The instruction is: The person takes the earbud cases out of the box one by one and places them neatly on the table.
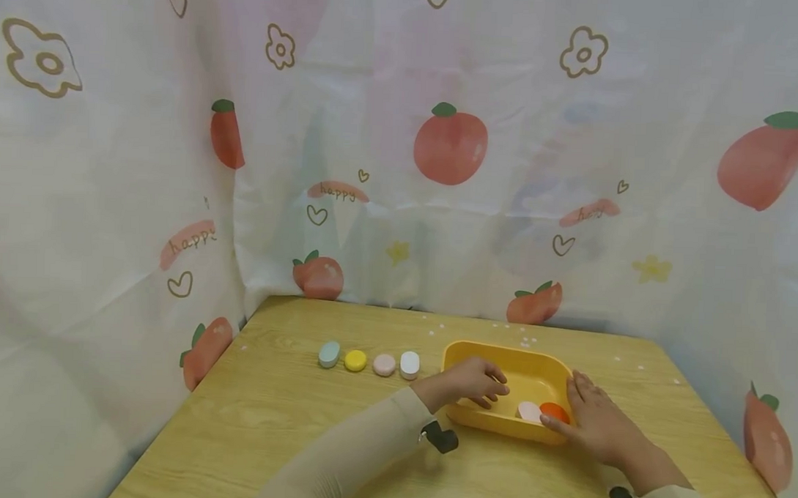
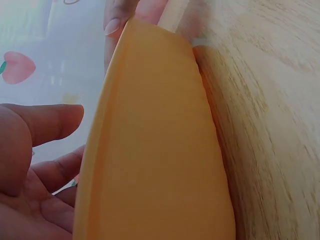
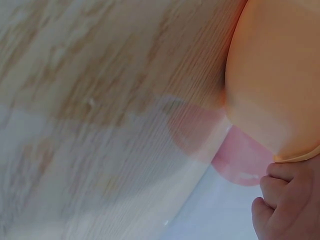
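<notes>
From where I stood, the left hand (image 1: 476,382) hung inside the yellow tray (image 1: 498,425) on the worktop (image 1: 248,405), thumb and fingers apart; the right hand (image 1: 599,423) lay straight-fingered at its right end. The step appeared to be reaching for the pale piece (image 1: 528,411), calling next for a fingertip pinch.

Orange tray (image 2: 160,130) wall filled mid-frame, sitting on wood-grain table (image 2: 275,125). Left hand (image 2: 20,155) was left of the rim, thumb extended, other fingers partly hidden behind it. Right hand (image 2: 120,15) touched the rim's far end. Fruit-print cloth (image 2: 55,45) hung behind
</notes>
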Demonstrator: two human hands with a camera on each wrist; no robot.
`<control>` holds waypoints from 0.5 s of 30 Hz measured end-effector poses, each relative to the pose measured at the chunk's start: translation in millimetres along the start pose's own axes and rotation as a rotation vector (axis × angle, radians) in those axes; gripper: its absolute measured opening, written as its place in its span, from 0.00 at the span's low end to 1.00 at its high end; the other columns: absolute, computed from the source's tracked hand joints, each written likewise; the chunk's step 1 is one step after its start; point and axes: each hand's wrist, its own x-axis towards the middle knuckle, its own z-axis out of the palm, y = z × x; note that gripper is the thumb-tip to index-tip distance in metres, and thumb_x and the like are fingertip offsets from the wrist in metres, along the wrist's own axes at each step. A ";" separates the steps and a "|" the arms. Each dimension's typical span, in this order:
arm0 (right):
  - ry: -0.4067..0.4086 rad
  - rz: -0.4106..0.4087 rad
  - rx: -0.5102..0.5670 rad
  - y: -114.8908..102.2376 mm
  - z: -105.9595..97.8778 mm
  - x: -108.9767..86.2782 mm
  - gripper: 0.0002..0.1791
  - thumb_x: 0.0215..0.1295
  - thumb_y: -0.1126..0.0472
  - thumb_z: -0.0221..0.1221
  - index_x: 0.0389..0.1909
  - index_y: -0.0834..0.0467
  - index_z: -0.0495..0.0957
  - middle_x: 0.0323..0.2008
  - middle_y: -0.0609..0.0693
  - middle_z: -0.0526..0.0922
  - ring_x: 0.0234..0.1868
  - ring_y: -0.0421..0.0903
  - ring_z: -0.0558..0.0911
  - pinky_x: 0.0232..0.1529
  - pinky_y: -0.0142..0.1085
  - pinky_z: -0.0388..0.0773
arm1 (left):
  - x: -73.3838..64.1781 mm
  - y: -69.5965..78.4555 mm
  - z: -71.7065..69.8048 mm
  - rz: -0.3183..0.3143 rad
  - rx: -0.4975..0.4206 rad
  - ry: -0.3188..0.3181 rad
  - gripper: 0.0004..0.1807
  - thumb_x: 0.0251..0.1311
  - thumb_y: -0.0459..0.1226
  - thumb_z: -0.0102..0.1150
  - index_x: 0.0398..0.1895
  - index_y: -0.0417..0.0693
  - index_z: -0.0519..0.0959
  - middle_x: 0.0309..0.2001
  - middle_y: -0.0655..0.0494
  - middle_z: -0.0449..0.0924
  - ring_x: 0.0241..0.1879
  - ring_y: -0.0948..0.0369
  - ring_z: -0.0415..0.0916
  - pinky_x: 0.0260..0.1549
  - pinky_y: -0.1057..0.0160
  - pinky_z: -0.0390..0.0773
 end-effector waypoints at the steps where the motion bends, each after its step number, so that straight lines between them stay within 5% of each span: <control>1: 0.000 -0.002 0.000 0.1 -0.7 0.0 0.54 0.66 0.34 0.53 0.65 0.82 0.54 0.69 0.77 0.49 0.69 0.72 0.50 0.65 0.65 0.50 | 2.1 0.5 2.1 -0.014 -0.006 0.005 0.10 0.61 0.33 0.65 0.43 0.38 0.81 0.33 0.55 0.81 0.31 0.58 0.80 0.26 0.61 0.84; 7: -0.007 0.001 0.012 -0.4 -2.8 0.5 0.55 0.66 0.33 0.53 0.66 0.82 0.53 0.69 0.77 0.48 0.69 0.73 0.49 0.65 0.65 0.49 | 10.4 3.4 12.5 -0.093 -0.042 0.044 0.07 0.59 0.32 0.66 0.39 0.39 0.81 0.33 0.53 0.80 0.31 0.55 0.81 0.27 0.58 0.84; 15: -0.029 0.010 0.031 -0.5 -3.8 0.7 0.55 0.66 0.34 0.53 0.67 0.81 0.52 0.70 0.77 0.47 0.69 0.73 0.49 0.65 0.66 0.48 | 11.6 8.0 21.5 -0.145 0.047 0.074 0.08 0.57 0.32 0.69 0.38 0.39 0.81 0.30 0.52 0.79 0.30 0.56 0.80 0.27 0.60 0.84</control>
